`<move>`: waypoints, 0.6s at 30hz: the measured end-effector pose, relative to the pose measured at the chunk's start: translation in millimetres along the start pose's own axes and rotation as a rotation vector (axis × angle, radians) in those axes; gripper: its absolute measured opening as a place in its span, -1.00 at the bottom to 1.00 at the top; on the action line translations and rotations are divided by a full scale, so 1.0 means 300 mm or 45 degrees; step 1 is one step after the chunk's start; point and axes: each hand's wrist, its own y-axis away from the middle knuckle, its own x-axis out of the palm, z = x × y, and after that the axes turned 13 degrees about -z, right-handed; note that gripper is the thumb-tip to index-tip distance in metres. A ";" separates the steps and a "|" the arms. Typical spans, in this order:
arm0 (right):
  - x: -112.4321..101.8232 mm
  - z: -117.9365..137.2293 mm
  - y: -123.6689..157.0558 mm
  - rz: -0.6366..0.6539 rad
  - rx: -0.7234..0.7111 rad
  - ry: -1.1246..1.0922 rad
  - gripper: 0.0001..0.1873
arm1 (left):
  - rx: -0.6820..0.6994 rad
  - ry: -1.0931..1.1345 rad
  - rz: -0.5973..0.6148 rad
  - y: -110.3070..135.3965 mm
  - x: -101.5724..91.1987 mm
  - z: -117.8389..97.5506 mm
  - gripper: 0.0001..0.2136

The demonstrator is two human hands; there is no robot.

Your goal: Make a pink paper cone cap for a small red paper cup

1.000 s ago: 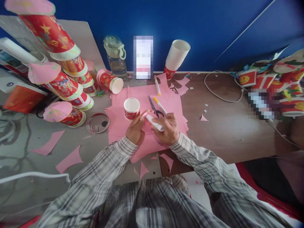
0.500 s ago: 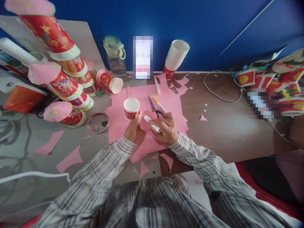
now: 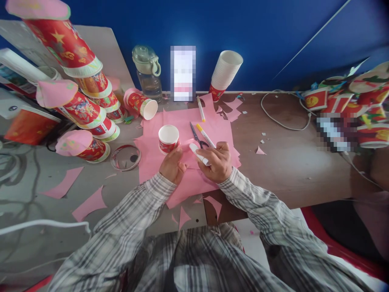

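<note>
My left hand [image 3: 172, 165] pinches a small pink paper cut-out [image 3: 187, 155] just above the pink paper sheets [image 3: 182, 121] on the table. My right hand [image 3: 216, 161] is closed round a white glue stick [image 3: 199, 154], whose tip touches the cut-out. An upright red-and-white paper cup [image 3: 168, 139] stands just beyond my left hand. Black-handled scissors [image 3: 197, 138] and a yellow-capped marker [image 3: 205, 135] lie on the pink sheets beyond my right hand.
Stacks of red paper cups with pink paper tops [image 3: 73, 81] fill the left. A water bottle [image 3: 148, 73], a leaning stack of white cups [image 3: 225, 73] and another marker [image 3: 201, 108] stand at the back. More cups [image 3: 358, 105] and a white cable [image 3: 279, 117] lie right. Pink scraps [image 3: 88, 205] litter the front.
The glue stick's tip has shifted a little up and right across the cut-out, and my right hand has risen slightly. My left hand keeps its hold on the paper.
</note>
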 end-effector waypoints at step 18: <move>0.016 0.025 0.011 -0.030 -0.036 0.018 -0.68 | -0.051 0.119 -0.051 0.038 0.035 -0.007 -0.86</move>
